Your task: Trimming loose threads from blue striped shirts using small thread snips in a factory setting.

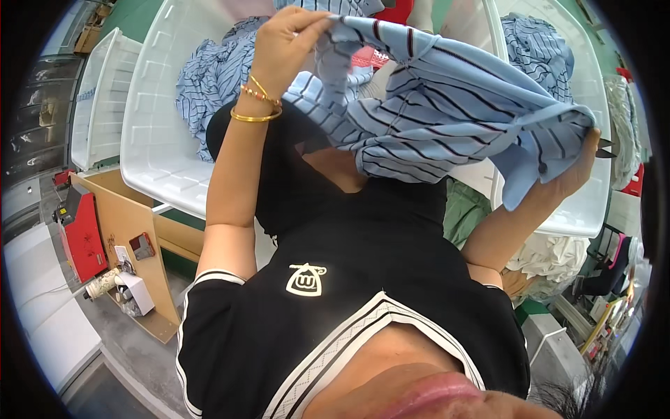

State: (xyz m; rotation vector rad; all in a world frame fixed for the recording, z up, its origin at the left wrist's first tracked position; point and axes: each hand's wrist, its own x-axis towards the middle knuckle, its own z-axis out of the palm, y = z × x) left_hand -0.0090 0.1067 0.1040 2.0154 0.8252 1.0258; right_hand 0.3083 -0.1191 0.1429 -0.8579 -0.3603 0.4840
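Observation:
A light-blue knit shirt [447, 105] with dark stripes is stretched between my two hands in front of my body. My left hand [285, 43] pinches its upper edge, thumb against fingers, with gold bracelets on the wrist. At the other end my right hand [571, 171] is closed round the cloth, beside a plain blue flap with a dark button. Dark pointed tips [604, 148] stick out by the right hand; the rest of that object is hidden. The shirt's middle hangs in folds, and part of it rests near my lap.
A white plastic bin [157, 150] at the left holds a heap of striped garments [213, 77]. Another white bin [585, 209] at the right has more striped cloth [537, 56]. A wooden cabinet [132, 244] and a red machine [82, 234] stand at the left. White cloth [555, 258] is bundled at lower right.

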